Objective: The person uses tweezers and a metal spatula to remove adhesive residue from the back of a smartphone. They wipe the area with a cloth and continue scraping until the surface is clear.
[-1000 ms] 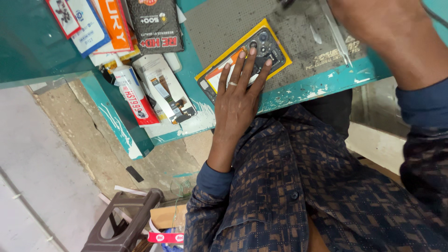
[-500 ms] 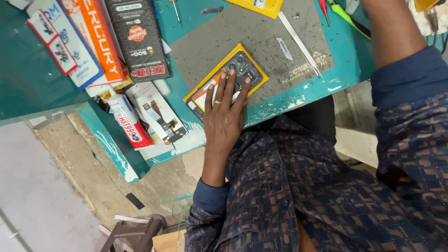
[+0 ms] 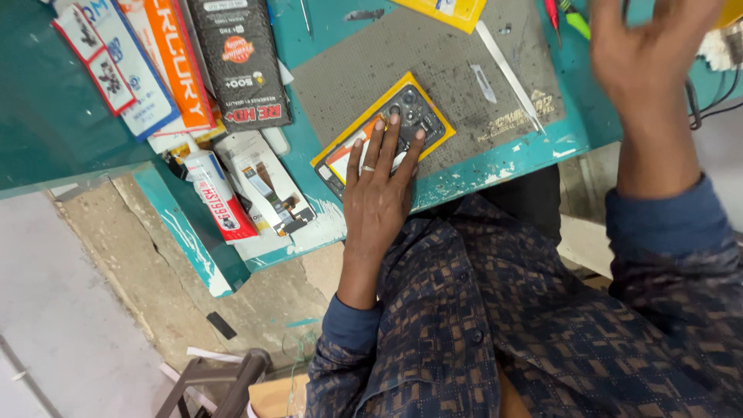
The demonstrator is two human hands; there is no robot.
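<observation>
Phone [image 3: 409,114] on work mat [image 3: 433,54], left hand [image 3: 377,197] flat on it, glue bottle [image 3: 213,188] and packets [image 3: 240,62] to its left

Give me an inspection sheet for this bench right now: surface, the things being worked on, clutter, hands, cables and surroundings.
Surface: teal bench with a worn grey work mat, speckled with debris.
Job's things: opened phone, back up with camera lenses showing, lying on a yellow card at the mat's near edge.
Clutter: packaged parts at the left; a white tube; a flex-cable pack; metal pry blades; red and green tool handles.
Hands: left hand flat on the phone, fingers spread; right hand raised above the bench, blurred, nothing seen in it.
Cables: dark leads at the right edge.
Surroundings: cracked concrete floor; a stool frame below.
</observation>
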